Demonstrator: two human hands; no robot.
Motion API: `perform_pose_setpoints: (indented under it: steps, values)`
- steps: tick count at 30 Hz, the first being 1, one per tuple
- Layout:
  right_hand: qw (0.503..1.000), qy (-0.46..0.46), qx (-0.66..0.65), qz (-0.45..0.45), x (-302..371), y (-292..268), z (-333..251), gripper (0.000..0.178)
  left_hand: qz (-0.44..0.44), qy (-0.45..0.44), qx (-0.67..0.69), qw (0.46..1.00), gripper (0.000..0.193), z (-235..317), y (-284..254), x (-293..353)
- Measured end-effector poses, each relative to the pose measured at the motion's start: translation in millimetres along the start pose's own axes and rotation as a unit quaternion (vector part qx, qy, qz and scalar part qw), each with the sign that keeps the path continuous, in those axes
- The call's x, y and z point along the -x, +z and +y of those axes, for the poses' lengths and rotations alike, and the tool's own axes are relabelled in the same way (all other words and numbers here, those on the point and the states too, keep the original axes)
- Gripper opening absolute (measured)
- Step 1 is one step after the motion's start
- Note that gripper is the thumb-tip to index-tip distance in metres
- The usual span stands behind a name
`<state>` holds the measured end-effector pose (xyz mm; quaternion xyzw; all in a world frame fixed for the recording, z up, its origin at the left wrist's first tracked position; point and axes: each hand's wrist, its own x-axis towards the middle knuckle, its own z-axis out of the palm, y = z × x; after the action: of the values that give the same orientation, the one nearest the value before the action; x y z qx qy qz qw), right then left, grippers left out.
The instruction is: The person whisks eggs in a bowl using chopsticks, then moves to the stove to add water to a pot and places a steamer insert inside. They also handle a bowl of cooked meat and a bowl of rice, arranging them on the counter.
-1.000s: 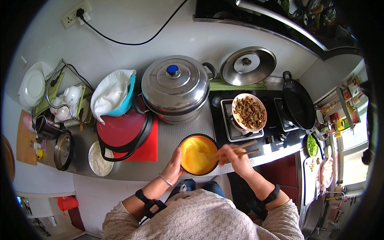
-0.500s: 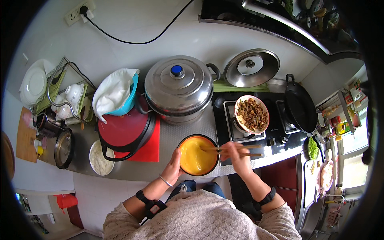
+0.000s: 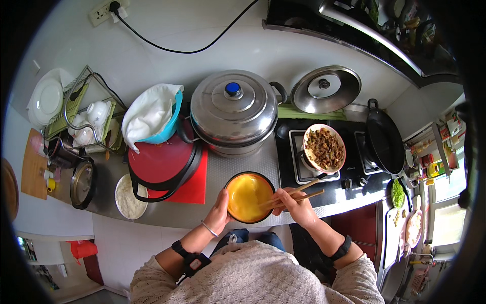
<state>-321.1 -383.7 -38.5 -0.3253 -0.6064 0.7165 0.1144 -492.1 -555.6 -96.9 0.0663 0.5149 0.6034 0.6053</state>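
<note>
The bowl [image 3: 250, 174] lies between the hands. At its left side, the left hand [image 3: 217, 214] grips the rim; at its right, the right hand [image 3: 298, 209] is closed around chopsticks [image 3: 314, 194] — their long axis slanting from the bowl's yellow liquid [image 3: 244, 196] rightward and away from the person.

You're in a kitchen: beyond your hands [image 3: 218, 212], a steel pot [image 3: 233, 114] stands on the bench [image 3: 174, 214]; to their right are a stove [image 3: 349, 164] and a black frying pan [image 3: 385, 142], to their left a dish rack [image 3: 71, 107] with bowls [image 3: 97, 112].
</note>
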Motion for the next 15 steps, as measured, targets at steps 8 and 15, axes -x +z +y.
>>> perform_pose_setpoints:
  steps: [8,15]
  values:
    - [0.999,-0.041,-0.008,-0.005,2.0,-1.5,-10.1,0.037,-0.001,0.036,0.013,0.999,0.06,1.1,-0.3,-1.7]
    - [0.999,-0.045,0.024,0.018,-1.9,-4.3,-2.2,0.034,0.008,0.041,0.001,0.999,0.059,-0.6,-2.8,-7.8]
